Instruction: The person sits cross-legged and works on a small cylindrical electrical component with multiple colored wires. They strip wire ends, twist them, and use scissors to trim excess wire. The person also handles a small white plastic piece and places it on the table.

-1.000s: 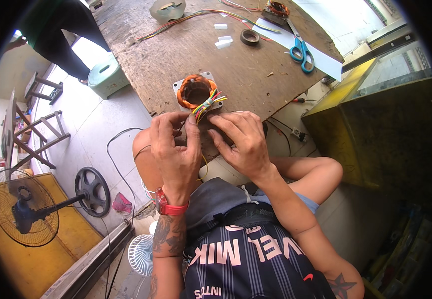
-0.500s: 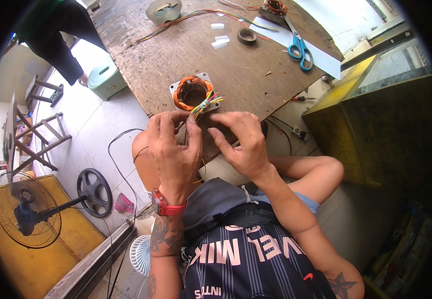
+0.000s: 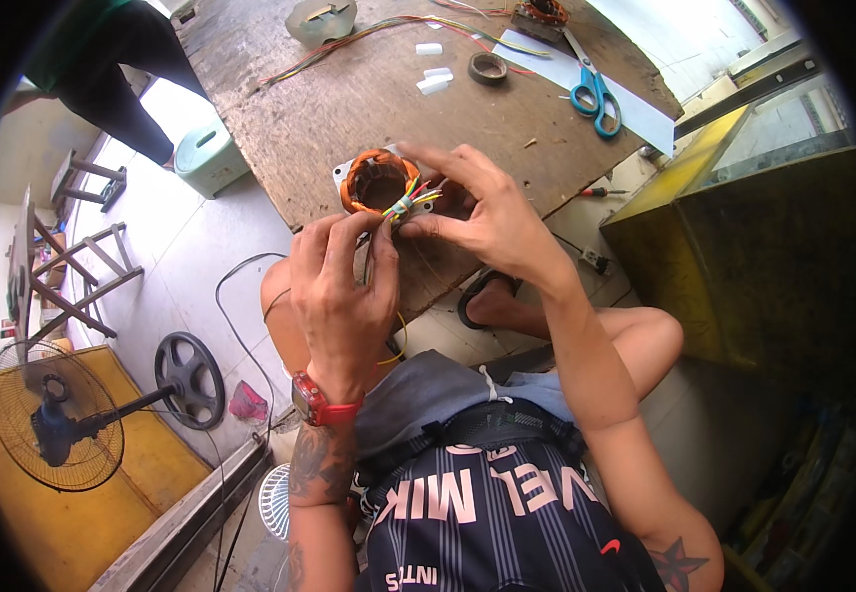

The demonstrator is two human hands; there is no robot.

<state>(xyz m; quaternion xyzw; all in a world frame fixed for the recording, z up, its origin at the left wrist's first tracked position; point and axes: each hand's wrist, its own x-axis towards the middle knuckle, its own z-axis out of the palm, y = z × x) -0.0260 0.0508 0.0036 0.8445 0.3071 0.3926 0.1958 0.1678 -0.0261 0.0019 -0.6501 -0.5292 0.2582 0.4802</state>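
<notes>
A motor stator (image 3: pixel 361 185) with orange copper windings and a square metal plate lies near the table's front edge. From its near side comes a bundle of coloured wires (image 3: pixel 403 205), red, yellow, green and white, tied together with a pale wrap. My left hand (image 3: pixel 344 271) is closed, thumb and fingertips pinching the wires just below the tie. My right hand (image 3: pixel 492 217) reaches round the stator's right side, fingers at the far corner of the plate and thumb by the wires. Its curled fingers partly hide that side.
On the wooden table (image 3: pixel 339 109) lie blue-handled scissors (image 3: pixel 595 101), a tape roll (image 3: pixel 488 68), white pieces (image 3: pixel 435 82), long wires (image 3: pixel 349 41) and another stator (image 3: pixel 544 12). A person (image 3: pixel 122 74) stands at the far left beside a green stool (image 3: pixel 213 158). A fan (image 3: pixel 53 419) is at left.
My right hand has moved forward from beside the wires to the stator's right side, its fingers spreading to the far corner. My left hand keeps its pinch on the wires.
</notes>
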